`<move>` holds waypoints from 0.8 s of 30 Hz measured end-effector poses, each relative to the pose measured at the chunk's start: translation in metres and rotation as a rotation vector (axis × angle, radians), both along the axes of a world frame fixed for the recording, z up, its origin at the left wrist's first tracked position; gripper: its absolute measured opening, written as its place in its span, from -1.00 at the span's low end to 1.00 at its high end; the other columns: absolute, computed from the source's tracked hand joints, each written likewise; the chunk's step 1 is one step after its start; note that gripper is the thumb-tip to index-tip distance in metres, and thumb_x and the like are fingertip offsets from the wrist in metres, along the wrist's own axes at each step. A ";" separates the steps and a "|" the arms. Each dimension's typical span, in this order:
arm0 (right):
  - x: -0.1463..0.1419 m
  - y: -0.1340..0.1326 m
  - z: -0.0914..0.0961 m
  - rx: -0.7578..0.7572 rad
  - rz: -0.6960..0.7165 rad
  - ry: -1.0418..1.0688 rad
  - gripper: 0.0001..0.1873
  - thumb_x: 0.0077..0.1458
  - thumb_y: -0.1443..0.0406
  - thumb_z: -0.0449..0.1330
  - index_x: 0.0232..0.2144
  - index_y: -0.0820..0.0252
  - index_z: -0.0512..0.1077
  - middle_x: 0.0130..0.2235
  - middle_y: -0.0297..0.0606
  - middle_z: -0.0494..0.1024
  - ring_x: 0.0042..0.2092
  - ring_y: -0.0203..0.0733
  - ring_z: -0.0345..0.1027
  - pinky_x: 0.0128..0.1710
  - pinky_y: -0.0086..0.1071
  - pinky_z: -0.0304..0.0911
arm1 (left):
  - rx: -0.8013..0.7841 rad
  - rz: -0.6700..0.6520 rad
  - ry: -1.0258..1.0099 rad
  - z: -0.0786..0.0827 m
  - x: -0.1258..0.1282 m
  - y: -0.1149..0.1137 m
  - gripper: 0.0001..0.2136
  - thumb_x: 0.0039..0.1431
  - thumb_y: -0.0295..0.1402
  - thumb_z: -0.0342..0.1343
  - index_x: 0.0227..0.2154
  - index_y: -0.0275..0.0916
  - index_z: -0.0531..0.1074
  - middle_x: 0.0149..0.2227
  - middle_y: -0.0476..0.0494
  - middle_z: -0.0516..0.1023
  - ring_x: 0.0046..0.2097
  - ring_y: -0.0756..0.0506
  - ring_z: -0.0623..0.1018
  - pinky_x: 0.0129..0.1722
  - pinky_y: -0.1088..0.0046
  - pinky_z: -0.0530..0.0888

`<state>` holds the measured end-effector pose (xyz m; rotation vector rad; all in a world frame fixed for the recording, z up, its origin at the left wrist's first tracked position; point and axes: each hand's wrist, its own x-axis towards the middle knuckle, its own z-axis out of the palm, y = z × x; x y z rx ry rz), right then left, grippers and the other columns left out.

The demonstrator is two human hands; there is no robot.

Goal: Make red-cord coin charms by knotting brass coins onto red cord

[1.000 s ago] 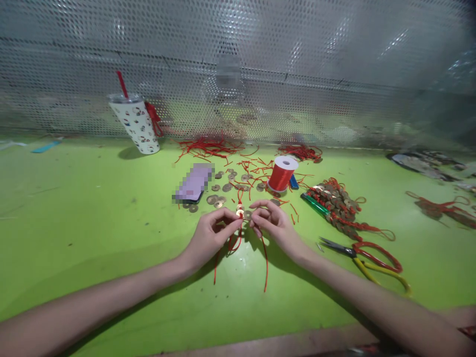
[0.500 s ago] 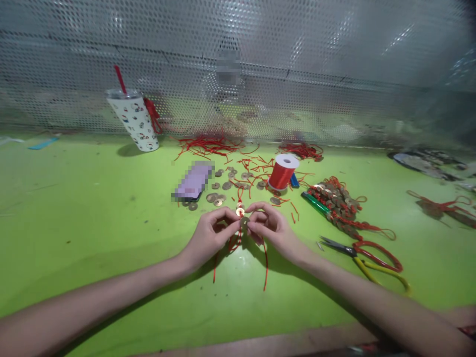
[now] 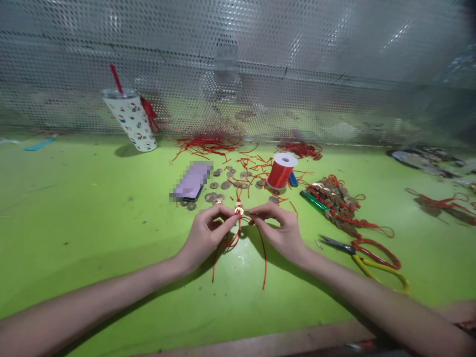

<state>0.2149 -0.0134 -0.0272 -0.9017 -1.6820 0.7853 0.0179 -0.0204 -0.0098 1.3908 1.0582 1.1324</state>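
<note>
My left hand (image 3: 206, 234) pinches a small brass coin (image 3: 239, 210) strung on a red cord (image 3: 238, 238). My right hand (image 3: 279, 227) pinches the same cord just right of the coin, fingertips almost meeting those of the left. Two loose ends of the cord trail down onto the green table (image 3: 92, 213) toward me. Both hands hover just above the table, in front of several loose brass coins (image 3: 219, 187) and a spool of red cord (image 3: 281, 170).
A phone (image 3: 191, 182) lies left of the coins, a patterned cup with a red straw (image 3: 130, 119) stands at the back left. Right of my hands are a green lighter (image 3: 314, 201), a heap of strung coins (image 3: 336, 198) and scissors (image 3: 366, 255). Perforated metal wall behind.
My right hand's fingers have closed up to the coin and tightened on the cord. The left hand stays on the coin. The view has shifted slightly.
</note>
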 end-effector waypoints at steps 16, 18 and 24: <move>0.003 -0.001 -0.001 0.269 0.065 -0.114 -0.78 0.24 0.38 0.22 -0.14 0.03 0.62 -0.14 -0.17 0.71 -0.12 -0.04 0.63 -0.10 -0.11 0.57 | 0.050 0.021 0.020 -0.002 0.001 0.000 -0.89 0.14 -0.31 0.27 -0.38 -0.25 0.57 -0.38 -0.07 0.57 -0.39 -0.02 0.51 -0.45 0.51 0.45; 0.003 -0.001 -0.001 0.282 0.080 -0.107 -0.78 0.23 0.39 0.22 -0.16 0.03 0.62 -0.13 -0.17 0.71 -0.12 -0.04 0.63 -0.10 -0.10 0.56 | 0.051 0.020 0.016 -0.002 0.001 0.000 -0.90 0.14 -0.32 0.27 -0.38 -0.25 0.57 -0.37 -0.08 0.58 -0.36 -0.04 0.53 -0.40 0.50 0.48; -0.002 -0.001 0.004 -0.070 0.026 0.087 -0.91 0.22 0.25 0.31 -0.23 0.08 0.61 -0.24 -0.22 0.68 -0.26 -0.14 0.58 -0.26 -0.25 0.53 | 0.027 0.005 0.014 -0.003 0.002 0.001 -0.88 0.15 -0.31 0.27 -0.37 -0.25 0.57 -0.37 -0.07 0.57 -0.43 0.01 0.49 -0.47 0.53 0.42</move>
